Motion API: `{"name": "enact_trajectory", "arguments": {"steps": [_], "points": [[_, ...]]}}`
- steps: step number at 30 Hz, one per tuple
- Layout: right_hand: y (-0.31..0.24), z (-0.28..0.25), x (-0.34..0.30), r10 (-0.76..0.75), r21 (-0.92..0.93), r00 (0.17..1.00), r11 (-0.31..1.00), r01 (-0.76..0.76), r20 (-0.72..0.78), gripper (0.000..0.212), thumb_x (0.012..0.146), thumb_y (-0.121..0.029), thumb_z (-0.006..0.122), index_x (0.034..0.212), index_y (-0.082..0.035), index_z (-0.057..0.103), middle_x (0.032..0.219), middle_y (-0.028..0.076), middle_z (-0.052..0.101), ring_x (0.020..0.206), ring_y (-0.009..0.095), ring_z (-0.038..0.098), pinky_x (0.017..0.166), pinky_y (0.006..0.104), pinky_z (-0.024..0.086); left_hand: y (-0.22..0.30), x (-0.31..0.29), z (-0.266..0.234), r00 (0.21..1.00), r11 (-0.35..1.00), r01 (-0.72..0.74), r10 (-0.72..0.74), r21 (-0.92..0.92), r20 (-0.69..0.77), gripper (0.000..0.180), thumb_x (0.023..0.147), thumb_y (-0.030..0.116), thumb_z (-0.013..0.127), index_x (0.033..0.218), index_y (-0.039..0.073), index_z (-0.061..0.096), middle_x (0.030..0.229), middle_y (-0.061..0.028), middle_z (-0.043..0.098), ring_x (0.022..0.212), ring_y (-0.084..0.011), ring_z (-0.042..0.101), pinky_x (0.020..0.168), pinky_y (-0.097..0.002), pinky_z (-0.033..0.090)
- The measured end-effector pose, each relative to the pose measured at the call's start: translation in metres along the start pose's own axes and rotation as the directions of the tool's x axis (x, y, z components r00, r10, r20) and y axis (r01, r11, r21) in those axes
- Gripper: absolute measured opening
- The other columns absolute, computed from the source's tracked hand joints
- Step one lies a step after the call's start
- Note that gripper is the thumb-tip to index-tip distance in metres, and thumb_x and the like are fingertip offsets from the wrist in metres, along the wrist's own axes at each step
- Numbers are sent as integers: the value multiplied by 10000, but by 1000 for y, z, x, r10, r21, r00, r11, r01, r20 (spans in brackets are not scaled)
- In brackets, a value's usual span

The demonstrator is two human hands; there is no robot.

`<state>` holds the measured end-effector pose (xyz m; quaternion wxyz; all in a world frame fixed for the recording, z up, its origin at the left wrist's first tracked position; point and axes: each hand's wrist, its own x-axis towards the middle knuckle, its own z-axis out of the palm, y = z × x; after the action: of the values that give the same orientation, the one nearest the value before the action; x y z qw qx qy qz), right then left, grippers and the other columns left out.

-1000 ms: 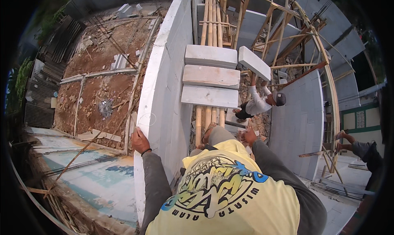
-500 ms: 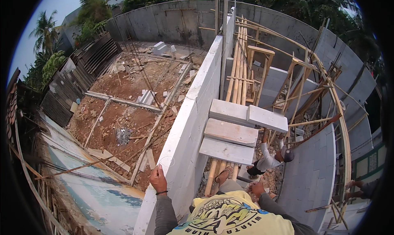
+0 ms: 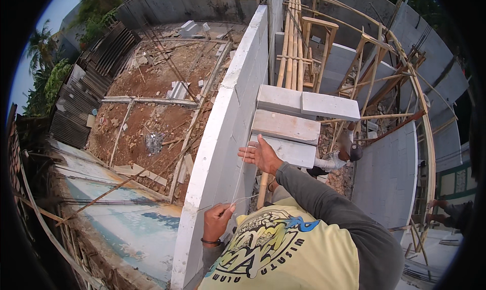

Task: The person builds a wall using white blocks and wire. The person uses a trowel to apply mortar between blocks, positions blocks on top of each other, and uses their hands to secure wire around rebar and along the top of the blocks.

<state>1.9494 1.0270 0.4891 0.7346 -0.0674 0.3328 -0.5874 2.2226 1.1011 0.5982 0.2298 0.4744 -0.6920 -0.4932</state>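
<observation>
My left hand (image 3: 217, 223) is closed in a pinch on a thin white string (image 3: 236, 191) beside the top of a white block wall (image 3: 205, 158). From there the string stretches up to my right hand (image 3: 262, 156), whose fingers are spread and touch it without closing. Another bit of string trails rightward from the left hand. Just beyond my right hand lie pale lightweight blocks (image 3: 286, 123), laid side by side across bamboo poles (image 3: 292, 47). One more block (image 3: 330, 106) rests at their far right, jutting past the others.
Below on the right, a co-worker in a cap (image 3: 356, 151) stands with an arm raised beneath the jutting block. Bamboo and timber scaffolding (image 3: 372, 42) fills the far right. Left of the wall, the ground (image 3: 152, 130) drops to soil, rubble and concrete beams.
My right hand has come up and left from near my lap to the string. My left hand has drawn off the wall toward my body. The view has tilted down.
</observation>
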Motion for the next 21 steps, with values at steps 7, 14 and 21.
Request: {"name": "enact_trajectory", "arguments": {"steps": [7,14,21], "points": [[-25,8,-13,-184,57,977,980,190,-107,366,932,-281,529,1204,-43,471,874,56,555,780,164,560,734,337,479,-22,-19,-1,997,995,70,-68,71,-19,168,833,142,676,875,-20,684,635,-59,580,564,-93,508,508,-255,390],[-25,-6,-55,-230,159,960,954,255,-160,236,920,-172,544,1111,-34,541,712,-11,505,613,112,497,597,304,462,-44,-21,-24,966,986,158,-142,58,-218,165,843,151,675,877,-10,689,619,-28,575,554,-71,494,506,-241,395],[-64,-45,-107,-420,108,852,876,471,-312,232,921,-158,538,1099,-9,548,708,-3,499,602,112,493,593,299,474,-59,-8,-36,948,988,146,-128,41,-290,167,840,134,672,909,-18,684,659,-33,596,563,-69,492,519,-236,404]]}}
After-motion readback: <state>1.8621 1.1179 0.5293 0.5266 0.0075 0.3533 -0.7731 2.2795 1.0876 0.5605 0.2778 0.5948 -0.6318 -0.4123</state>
